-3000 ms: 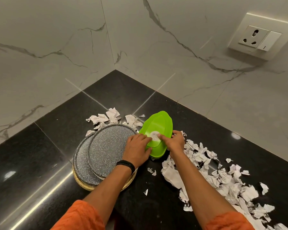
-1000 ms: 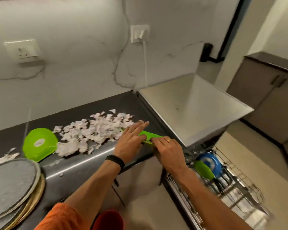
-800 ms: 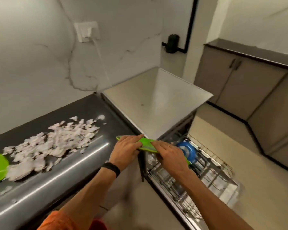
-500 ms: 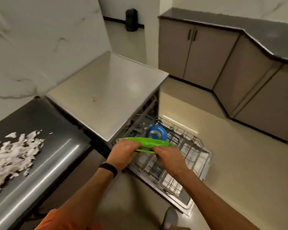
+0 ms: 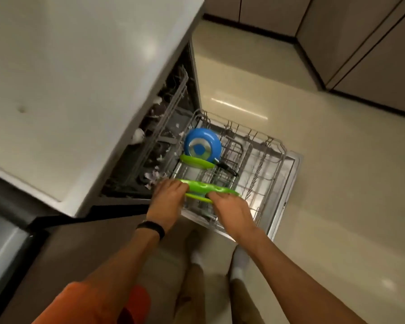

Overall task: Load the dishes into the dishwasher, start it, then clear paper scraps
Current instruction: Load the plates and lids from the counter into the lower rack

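Both hands hold a green plate (image 5: 206, 187) edge-on over the pulled-out lower rack (image 5: 262, 160) of the open dishwasher. My left hand (image 5: 167, 202) grips its left end and my right hand (image 5: 230, 208) grips its right part from below. Further back in the rack stand a blue bowl (image 5: 202, 146) and another green dish (image 5: 197, 162). A few paper scraps (image 5: 153, 177) lie inside the dishwasher near the rack's left side.
The dishwasher's pale top (image 5: 75, 85) fills the upper left. The dark counter edge (image 5: 2, 232) is at the far left. Beige floor (image 5: 337, 206) lies right of the open door (image 5: 287, 195); grey cabinets (image 5: 372, 54) stand at the upper right. My feet (image 5: 220, 260) stand before the rack.
I turned from the counter to the dishwasher, carrying the green plate away from the paper scraps. In the last half second the plate came down closer to the rack.
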